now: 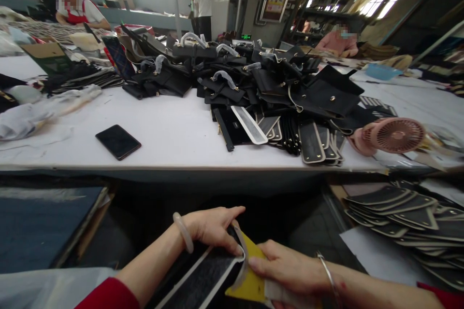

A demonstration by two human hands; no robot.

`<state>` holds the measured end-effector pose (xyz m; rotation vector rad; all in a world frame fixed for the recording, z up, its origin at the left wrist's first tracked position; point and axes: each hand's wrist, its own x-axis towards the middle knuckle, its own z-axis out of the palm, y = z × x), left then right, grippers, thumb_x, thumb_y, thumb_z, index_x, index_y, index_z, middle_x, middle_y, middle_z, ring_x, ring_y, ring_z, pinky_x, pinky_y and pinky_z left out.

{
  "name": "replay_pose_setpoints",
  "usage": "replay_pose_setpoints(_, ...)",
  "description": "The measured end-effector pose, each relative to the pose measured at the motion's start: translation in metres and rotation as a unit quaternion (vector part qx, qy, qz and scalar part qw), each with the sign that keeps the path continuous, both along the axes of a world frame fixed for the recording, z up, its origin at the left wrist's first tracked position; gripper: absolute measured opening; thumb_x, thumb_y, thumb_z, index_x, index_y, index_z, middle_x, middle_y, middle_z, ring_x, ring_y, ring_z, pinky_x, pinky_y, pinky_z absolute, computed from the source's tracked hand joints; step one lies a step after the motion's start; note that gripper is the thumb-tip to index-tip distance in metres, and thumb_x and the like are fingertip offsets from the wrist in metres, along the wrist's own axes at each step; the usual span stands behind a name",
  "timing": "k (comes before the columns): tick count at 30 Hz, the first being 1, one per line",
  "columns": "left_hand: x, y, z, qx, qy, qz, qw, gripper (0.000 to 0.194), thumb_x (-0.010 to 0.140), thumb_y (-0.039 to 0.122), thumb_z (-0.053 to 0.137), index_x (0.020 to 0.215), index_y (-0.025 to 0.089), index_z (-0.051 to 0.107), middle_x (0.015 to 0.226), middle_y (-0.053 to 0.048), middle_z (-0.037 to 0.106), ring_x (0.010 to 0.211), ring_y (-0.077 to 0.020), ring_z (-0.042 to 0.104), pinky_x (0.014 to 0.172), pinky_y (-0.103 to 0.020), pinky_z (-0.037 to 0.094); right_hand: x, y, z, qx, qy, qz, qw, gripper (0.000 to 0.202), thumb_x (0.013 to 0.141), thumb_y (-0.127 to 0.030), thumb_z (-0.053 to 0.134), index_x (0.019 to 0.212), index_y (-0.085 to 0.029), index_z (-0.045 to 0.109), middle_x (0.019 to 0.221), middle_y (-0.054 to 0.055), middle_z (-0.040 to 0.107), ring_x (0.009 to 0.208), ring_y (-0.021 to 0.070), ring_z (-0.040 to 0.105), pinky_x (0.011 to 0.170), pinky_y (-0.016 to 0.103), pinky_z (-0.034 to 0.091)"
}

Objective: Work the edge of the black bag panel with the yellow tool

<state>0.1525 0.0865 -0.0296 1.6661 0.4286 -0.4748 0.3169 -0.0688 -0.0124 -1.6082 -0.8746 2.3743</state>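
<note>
My left hand (212, 228) grips the end of a black leather panel (203, 275) with a pale edge, held low in front of me below the table edge. My right hand (290, 265) pinches a yellow card (253, 270) and a strip of the panel's pale lining at the same end. Both hands touch the piece together. A pale bangle sits on my left wrist and a thin metal bracelet on my right.
The white table (174, 140) bears a black phone (118, 141), a big heap of black bag parts (261, 87) and a pink fan (393, 136). Stacked black panels (402, 215) lie lower right. Other people work at the far tables.
</note>
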Motion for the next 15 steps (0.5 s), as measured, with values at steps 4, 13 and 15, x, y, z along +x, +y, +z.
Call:
replay_pose_setpoints(4, -0.0007, 0.0028, -0.0006, -0.012, -0.006, -0.009, 1.000, 0.116, 0.063, 0.035, 0.082, 0.155, 0.010, 0.017, 0.109, -0.011, 0.073, 0.094, -0.0252, 0.068, 0.080, -0.029, 0.052, -0.0037, 0.0011, 0.0011, -0.006, 0.007, -0.017, 1.000, 0.033, 0.099, -0.036, 0.035, 0.084, -0.015, 0.055, 0.040, -0.003, 0.052, 0.023, 0.0089, 0.042, 0.026, 0.012, 0.033)
replay_pose_setpoints(13, -0.0008, 0.0056, -0.0004, -0.022, -0.013, -0.025, 0.999, 0.115, 0.065, 0.030, 0.081, 0.156, 0.009, 0.014, 0.111, -0.012, 0.073, 0.096, -0.0256, 0.067, 0.081, -0.029, 0.052, -0.0068, 0.0040, 0.0017, 0.002, -0.019, -0.008, 1.000, 0.033, 0.097, -0.040, 0.038, 0.080, -0.016, 0.053, 0.043, -0.002, 0.055, 0.022, 0.0079, 0.039, 0.026, 0.015, 0.037)
replay_pose_setpoints(15, -0.0009, 0.0057, -0.0020, -0.024, -0.013, -0.024, 0.999, 0.115, 0.065, 0.031, 0.080, 0.156, 0.008, 0.013, 0.110, -0.012, 0.072, 0.094, -0.0261, 0.067, 0.078, -0.030, 0.053, -0.0082, 0.0051, 0.0011, -0.003, -0.023, -0.010, 1.000, 0.034, 0.095, -0.045, 0.041, 0.083, -0.016, 0.053, 0.042, -0.002, 0.053, 0.023, 0.0080, 0.039, 0.027, 0.014, 0.034)
